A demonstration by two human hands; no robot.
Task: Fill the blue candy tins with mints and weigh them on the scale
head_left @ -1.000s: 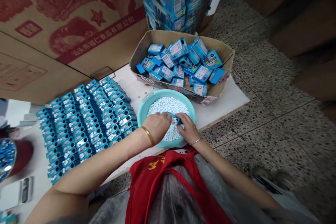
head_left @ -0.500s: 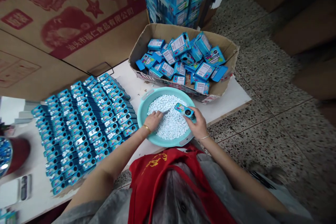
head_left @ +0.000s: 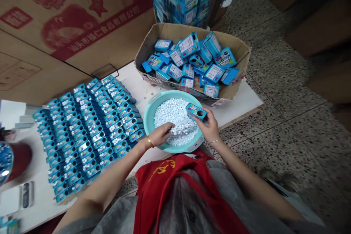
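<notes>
Box point(head_left: 195, 111) is resting in the right hand point(head_left: 208, 126), right of centre frame, hole point(head_left: 201, 113) facing up; the left hand point(head_left: 161, 134) is pinching what I'm taking for a scoop point(head_left: 172, 127) amid candies point(head_left: 171, 110), apparently loading it; the next move is likely calling for careful aim.

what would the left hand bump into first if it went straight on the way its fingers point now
Probably the white pellets heaped just ahead of the left hand, inside the basin. Depth is unclear, so the fingertips may already touch them.
</notes>
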